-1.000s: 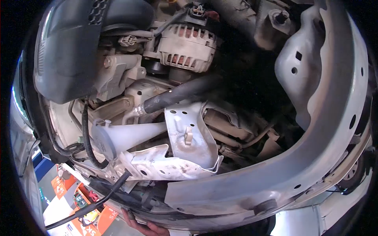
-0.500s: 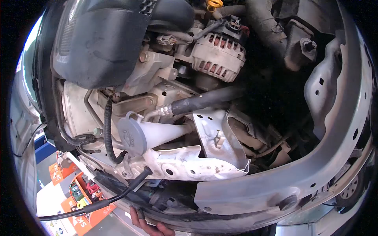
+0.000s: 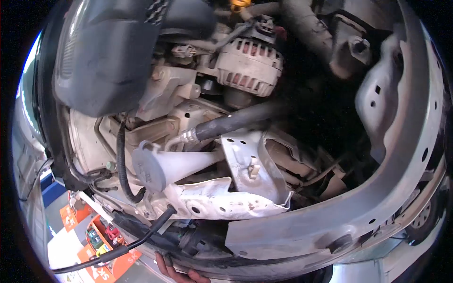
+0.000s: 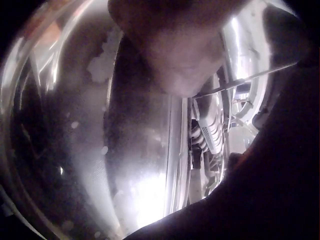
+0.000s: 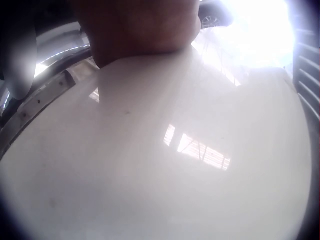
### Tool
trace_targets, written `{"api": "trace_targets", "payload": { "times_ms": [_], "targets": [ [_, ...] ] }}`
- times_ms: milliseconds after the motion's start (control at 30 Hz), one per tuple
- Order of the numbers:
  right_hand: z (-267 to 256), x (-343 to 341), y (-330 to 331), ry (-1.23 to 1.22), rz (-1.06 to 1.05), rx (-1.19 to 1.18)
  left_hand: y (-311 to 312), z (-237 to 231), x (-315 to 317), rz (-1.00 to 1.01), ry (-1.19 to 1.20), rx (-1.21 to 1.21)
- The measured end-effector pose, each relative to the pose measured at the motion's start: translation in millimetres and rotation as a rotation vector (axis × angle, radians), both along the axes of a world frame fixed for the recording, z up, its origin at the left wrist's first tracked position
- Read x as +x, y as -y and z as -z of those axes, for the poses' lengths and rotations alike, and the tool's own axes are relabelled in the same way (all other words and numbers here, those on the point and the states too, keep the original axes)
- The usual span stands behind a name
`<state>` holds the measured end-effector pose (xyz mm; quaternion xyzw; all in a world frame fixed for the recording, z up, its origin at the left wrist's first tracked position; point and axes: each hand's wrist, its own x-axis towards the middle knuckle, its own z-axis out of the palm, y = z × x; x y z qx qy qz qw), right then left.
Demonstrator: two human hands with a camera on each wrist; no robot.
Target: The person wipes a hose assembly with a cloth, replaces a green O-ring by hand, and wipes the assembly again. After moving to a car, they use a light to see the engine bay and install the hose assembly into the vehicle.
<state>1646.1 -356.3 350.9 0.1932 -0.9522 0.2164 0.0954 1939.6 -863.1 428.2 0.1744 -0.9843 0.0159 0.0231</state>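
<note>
At the bottom edge of the head view, fingers of what looks like my left hand [image 3: 179,271] rest on the outer edge of the car's front. The left wrist view shows this hand [image 4: 180,50] large and dark above a glossy, curved, lamp-like surface [image 4: 140,150]. My right hand [image 5: 140,30] touches a smooth white body panel [image 5: 150,125] in the right wrist view; its fingers cannot be made out, and the head view does not show it. Nearest the left hand in the head view are the metal front crossmember [image 3: 283,236] and a black rod [image 3: 141,240].
Inside the engine bay are a black cover [image 3: 104,56], an alternator [image 3: 249,66], a thick hose [image 3: 236,121] and a white filler neck [image 3: 188,165] with a grey cap [image 3: 150,166]. Orange boxes [image 3: 111,266] with tools stand at lower left; a car wheel [image 3: 421,219] shows at right.
The head view has swung, so the engine bay first shifted right and then slightly back left. The fingers remain at the car's edge. No part has visibly moved.
</note>
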Motion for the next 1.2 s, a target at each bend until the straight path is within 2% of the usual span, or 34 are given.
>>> {"api": "trace_targets", "payload": {
  "times_ms": [67,133,200,267,333,367,467,500,633,700,733,800,933,1033,1167,1200],
  "targets": [
    [0.6,4.6,4.0,0.062,0.011,-0.143,1.4,3.8,1.4,0.009,0.015,0.014],
    [3.3,5.2,-0.6,0.147,0.046,-0.239,2.1,7.6,5.1,-0.026,-0.082,0.067],
    [6.9,4.2,-7.5,0.091,0.039,-0.199,1.6,7.0,3.8,-0.017,-0.072,0.084],
    [1.5,4.4,-5.5,0.15,0.072,-0.213,3.1,4.4,4.0,0.012,-0.046,0.034],
    [4.8,-1.9,-10.1,-0.005,-0.077,-0.112,2.9,3.8,4.5,0.014,-0.042,0.018],
    [1.1,1.8,-4.1,0.089,-0.025,-0.208,2.3,3.7,4.8,0.01,-0.04,0.008],
    [2.9,0.8,-9.6,0.049,-0.021,-0.153,1.5,5.2,4.6,0.011,-0.062,0.015],
    [7.1,-4.5,-16.7,-0.07,-0.133,-0.085,1.4,5.5,4.5,0.014,-0.062,0.01],
    [5.5,0.2,-13.1,-0.015,-0.073,-0.161,0.7,4.8,2.1,0.026,-0.063,0.012],
    [4.3,2.1,-10.6,0.143,-0.016,-0.294,0.8,5.0,2.1,0.036,-0.059,-0.001],
    [4.9,0.4,-11.5,0.141,-0.02,-0.299,1.5,5.1,3.1,0.034,-0.056,-0.004],
    [6.8,-2.4,-14.1,-0.011,-0.092,-0.156,1.6,4.3,3.4,0.029,-0.054,-0.011],
    [4.8,3.8,-5.9,0.087,0.043,-0.257,-1.5,4.8,-1.6,0.032,-0.045,-0.025],
    [7.2,3.0,-3.2,0.082,-0.006,-0.312,-2.0,3.7,-2.6,0.025,-0.042,-0.017],
    [2.5,2.4,-1.9,0.118,0.019,-0.309,-1.5,3.8,-2.4,0.019,-0.052,0.006],
    [4.2,0.1,-11.9,0.04,-0.002,-0.188,-1.9,4.0,-2.6,0.016,-0.053,0.006]
  ]
}}
